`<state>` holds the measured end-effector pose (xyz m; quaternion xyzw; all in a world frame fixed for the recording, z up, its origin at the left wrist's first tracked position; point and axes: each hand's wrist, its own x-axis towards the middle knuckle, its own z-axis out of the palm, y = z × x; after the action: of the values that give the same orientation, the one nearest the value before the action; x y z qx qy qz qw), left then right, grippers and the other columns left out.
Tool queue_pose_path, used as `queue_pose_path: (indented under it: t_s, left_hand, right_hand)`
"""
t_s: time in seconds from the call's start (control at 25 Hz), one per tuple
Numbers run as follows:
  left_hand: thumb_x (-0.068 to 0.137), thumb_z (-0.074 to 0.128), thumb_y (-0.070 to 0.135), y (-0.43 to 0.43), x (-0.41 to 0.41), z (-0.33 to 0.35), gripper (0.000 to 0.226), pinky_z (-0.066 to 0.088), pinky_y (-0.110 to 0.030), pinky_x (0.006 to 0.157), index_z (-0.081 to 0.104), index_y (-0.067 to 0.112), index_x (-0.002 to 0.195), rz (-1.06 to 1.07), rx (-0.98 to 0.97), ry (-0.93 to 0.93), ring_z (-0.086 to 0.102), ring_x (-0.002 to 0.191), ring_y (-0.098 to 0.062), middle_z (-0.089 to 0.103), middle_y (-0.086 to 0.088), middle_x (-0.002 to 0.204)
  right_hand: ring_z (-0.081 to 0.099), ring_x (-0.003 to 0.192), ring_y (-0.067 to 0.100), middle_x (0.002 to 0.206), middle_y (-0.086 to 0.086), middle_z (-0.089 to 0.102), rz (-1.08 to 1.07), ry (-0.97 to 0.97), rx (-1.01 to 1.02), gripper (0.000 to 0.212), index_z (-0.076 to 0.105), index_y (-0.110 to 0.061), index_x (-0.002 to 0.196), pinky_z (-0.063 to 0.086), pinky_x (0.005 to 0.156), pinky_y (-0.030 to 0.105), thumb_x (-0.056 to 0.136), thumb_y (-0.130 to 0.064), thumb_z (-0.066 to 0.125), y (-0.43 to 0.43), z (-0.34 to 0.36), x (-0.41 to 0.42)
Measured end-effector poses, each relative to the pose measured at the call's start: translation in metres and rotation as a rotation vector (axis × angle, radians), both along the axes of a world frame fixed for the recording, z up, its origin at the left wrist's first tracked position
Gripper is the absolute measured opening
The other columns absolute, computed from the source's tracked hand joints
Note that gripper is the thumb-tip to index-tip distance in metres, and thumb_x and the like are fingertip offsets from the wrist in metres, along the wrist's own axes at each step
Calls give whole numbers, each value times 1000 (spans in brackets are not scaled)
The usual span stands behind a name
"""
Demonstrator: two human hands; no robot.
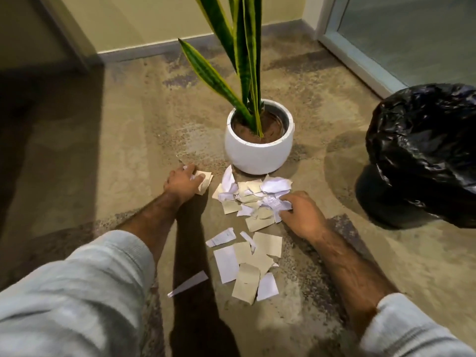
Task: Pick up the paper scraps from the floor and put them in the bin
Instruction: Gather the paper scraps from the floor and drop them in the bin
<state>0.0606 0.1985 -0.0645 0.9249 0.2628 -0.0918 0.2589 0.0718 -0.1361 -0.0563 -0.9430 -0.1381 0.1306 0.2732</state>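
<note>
White and beige paper scraps lie on the floor in two clusters: a crumpled far pile [251, 194] just in front of the plant pot, and a flatter near pile [247, 264]. A single white strip [188, 283] lies apart at the lower left. My left hand [183, 181] is down on the floor, fingers closed over a few scraps [204, 180] left of the far pile. My right hand [302, 215] rests at the right edge of the far pile, fingers curled into the crumpled paper. The bin [422, 155], lined with a black plastic bag, stands at the right.
A white round pot [258, 153] with a tall snake plant stands right behind the far pile, its leaves [239, 60] rising toward the camera. A wall with a grey skirting board runs behind. A glass door frame [360, 55] stands at the back right. The floor is mottled beige.
</note>
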Motion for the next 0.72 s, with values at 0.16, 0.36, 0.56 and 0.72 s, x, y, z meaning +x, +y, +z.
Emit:
queue_pose_path:
  t_s: [0.16,0.36,0.56,0.72]
  left_hand:
    - [102,50,38,-66,-35,2,44,42,-47,112,58,18,141,-97,-148,-134,53,131,-31,57,-12,144]
    - [97,47,53,-118,-59,-2,38,52,-42,93,53,29,125,-8,-72,-452,59,115,-22,59,5,124]
    - [93,55,63,-114,-33,1,83,20,-55,124,20,29,161,-26,-190,-104,22,155,-28,26,-2,168]
    - [90,66,51,-125,-54,2,80,38,-49,117,29,30,158,-152,-328,-132,43,144,-27,40,-3,161]
  right_hand:
    - [58,115,31,124,15,60,-101,-92,25,42,64,-11,125,47,99,34,83,-12,62,1,3,16]
    - [36,138,31,151,11,39,-27,66,-89,71,35,-24,149,34,114,46,85,-35,64,15,-8,32]
    - [11,154,26,167,1,15,211,124,-118,77,13,-33,157,12,121,49,90,-36,51,28,-9,18]
    - [42,139,21,156,0,39,305,220,37,74,35,-37,148,38,113,47,80,-29,63,24,-1,-1]
